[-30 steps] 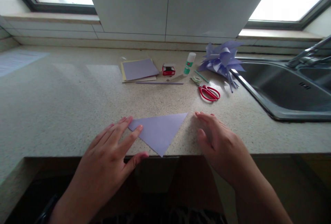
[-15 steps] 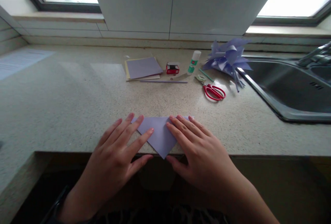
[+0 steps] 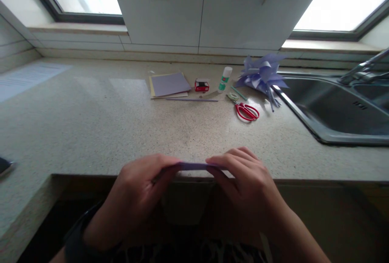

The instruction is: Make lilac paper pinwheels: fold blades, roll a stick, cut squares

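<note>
A lilac folded paper triangle (image 3: pixel 194 166) shows only as a thin edge-on strip at the counter's front edge. My left hand (image 3: pixel 142 192) pinches its left end and my right hand (image 3: pixel 243 182) pinches its right end, both curled around it. Most of the paper is hidden behind my fingers. The speckled beige counter (image 3: pixel 121 121) lies just beyond my hands.
Farther back lie a stack of lilac and yellow paper sheets (image 3: pixel 169 84), a thin lilac strip (image 3: pixel 191 100), a small red box (image 3: pixel 201 86), a glue stick (image 3: pixel 225 79), red scissors (image 3: pixel 246 111) and a lilac paper flower (image 3: pixel 260 74). A steel sink (image 3: pixel 337 109) is at right.
The triangle lay flat under my fingers before. Now both hands have lifted it at the counter's front edge, so it is seen edge-on.
</note>
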Demonstrator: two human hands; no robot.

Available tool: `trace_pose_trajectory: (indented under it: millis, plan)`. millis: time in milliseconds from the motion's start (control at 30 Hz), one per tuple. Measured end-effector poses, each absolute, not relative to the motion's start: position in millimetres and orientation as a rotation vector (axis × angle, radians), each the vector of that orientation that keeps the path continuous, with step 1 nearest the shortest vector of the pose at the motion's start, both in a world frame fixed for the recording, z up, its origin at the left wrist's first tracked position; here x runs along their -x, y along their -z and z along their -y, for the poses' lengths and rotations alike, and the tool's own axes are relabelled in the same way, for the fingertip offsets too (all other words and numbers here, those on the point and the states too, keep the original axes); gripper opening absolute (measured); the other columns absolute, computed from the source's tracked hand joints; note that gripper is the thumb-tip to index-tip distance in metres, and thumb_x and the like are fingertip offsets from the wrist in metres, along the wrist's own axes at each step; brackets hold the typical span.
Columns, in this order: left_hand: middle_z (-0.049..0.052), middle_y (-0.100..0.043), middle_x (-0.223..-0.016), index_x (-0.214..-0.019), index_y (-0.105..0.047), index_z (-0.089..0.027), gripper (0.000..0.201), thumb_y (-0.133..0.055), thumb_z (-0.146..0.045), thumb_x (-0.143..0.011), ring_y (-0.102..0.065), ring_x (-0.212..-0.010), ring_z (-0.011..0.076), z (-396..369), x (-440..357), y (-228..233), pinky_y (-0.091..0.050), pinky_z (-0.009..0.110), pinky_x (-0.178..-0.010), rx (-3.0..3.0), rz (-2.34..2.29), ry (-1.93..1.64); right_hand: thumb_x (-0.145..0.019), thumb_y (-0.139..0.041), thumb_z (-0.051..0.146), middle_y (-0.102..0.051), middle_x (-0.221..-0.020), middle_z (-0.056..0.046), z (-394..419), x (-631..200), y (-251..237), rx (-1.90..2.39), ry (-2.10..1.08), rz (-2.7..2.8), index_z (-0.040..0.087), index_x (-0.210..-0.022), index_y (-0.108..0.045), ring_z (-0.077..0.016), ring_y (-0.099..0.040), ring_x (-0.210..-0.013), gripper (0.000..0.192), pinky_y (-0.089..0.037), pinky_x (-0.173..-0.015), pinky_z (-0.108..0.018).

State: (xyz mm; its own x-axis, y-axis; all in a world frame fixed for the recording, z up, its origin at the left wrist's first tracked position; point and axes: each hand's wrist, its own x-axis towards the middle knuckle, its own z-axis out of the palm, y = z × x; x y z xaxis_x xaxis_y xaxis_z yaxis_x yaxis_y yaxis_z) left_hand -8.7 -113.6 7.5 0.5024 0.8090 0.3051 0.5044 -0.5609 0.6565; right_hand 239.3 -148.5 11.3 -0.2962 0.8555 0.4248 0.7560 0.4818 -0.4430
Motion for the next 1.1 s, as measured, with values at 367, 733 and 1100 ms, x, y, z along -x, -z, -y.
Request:
trace_pose_trajectory:
  millis: [367,733,1100]
  plan:
    - [0.001,-0.072,-0.079,-0.097,-0.069,-0.02,0.034,-0.07,-0.052,-0.086,-0.063,-0.062,0.0137,94.2,-10.9,-17.6,-0.048,0.021,-0.053,-1.251,-1.145,-0.803,-0.08,-0.079,0.04,-0.074,-0.073,0.0,131.9,-258.4,-10.2,1.357,-0.909,1.17,0.022,-0.092,-0.07,-0.0161,-0.067,-0.065,0.024,-0.054,-0.063,-0.029]
    - [0.001,-0.075,-0.083,-0.103,-0.068,-0.02,0.025,-0.072,-0.039,-0.087,-0.066,-0.063,0.013,88.3,-25.2,-15.6,-0.056,0.025,-0.064,-0.92,-0.999,-0.819,-0.082,-0.076,0.044,-0.072,-0.069,-0.002,111.6,-249.6,-5.8,1.257,-1.122,0.984,0.018,-0.076,-0.066,-0.0143,-0.068,-0.06,0.028,-0.055,-0.057,-0.026]
    - [0.007,-0.073,-0.092,-0.11,-0.071,-0.014,0.034,-0.07,-0.04,-0.088,-0.065,-0.072,0.0148,12.2,-41.8,-32.8,-0.053,0.025,-0.061,-1.145,-0.826,-0.61,-0.085,-0.07,0.035,-0.075,-0.077,-0.005,39.6,-261.2,-32.9,1.222,-0.96,1.349,0.016,-0.093,-0.064,-0.0171,-0.071,-0.063,0.021,-0.06,-0.059,-0.032]
